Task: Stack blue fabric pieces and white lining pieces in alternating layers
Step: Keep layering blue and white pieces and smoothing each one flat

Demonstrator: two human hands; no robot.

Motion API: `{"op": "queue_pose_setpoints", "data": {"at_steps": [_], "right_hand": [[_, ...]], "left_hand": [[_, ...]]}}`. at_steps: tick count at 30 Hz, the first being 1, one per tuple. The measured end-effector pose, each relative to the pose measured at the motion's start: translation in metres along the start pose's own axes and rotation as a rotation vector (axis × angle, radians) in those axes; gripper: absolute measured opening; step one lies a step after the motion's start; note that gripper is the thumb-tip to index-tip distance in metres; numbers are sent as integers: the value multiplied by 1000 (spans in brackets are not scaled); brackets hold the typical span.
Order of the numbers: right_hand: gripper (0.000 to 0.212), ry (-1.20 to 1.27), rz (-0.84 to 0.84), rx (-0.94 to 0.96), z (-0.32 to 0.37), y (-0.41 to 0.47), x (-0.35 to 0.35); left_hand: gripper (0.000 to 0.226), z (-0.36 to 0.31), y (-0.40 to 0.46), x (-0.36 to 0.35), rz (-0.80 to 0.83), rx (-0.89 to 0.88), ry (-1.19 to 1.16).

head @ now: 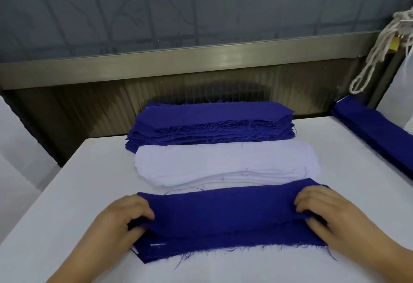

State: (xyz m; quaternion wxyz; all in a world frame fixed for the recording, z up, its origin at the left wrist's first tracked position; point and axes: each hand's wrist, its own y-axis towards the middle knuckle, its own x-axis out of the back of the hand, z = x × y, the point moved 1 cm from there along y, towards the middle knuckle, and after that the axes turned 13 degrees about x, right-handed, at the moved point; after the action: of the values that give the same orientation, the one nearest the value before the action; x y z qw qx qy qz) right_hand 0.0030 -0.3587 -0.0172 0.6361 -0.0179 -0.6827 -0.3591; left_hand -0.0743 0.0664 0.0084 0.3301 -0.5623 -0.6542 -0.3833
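Note:
A blue fabric piece [223, 209] lies across the near stack [234, 247], whose frayed blue edge and a sliver of white lining show below it. My left hand [125, 218] pinches the piece's left end, fingers curled over its edge. My right hand [324, 211] grips the right end the same way. Behind it sits a pile of white lining pieces [219, 164], and farther back a tall pile of blue fabric pieces [212, 124].
All piles rest on a white table [78, 193]. Another pile of blue pieces [377, 133] lies along the right edge. A metal rail and dark wall close off the back; a white cord bundle [380, 43] hangs at the upper right.

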Motion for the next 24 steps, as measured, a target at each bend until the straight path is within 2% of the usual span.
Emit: {"op": "queue_pose_setpoints", "data": {"at_steps": [3,10,14,17,21,24], "right_hand": [[22,59,-2,-72,1,1,0],[19,56,-23,-142,8,2,2],[11,8,-104,-149,12,5,5],[16,-14,-116,-157,14,5,7],[9,1,-63,-171,13,4,5],[12,11,-54,-165,13,4,6]], "left_hand": [[56,4,3,-8,-10,38,23],[67,19,9,-12,-238,216,-13],[68,12,9,-9,-432,218,9],[64,8,11,-7,-517,183,25],[63,12,13,-17,-405,165,54],[62,22,12,-24,-329,211,26]]}}
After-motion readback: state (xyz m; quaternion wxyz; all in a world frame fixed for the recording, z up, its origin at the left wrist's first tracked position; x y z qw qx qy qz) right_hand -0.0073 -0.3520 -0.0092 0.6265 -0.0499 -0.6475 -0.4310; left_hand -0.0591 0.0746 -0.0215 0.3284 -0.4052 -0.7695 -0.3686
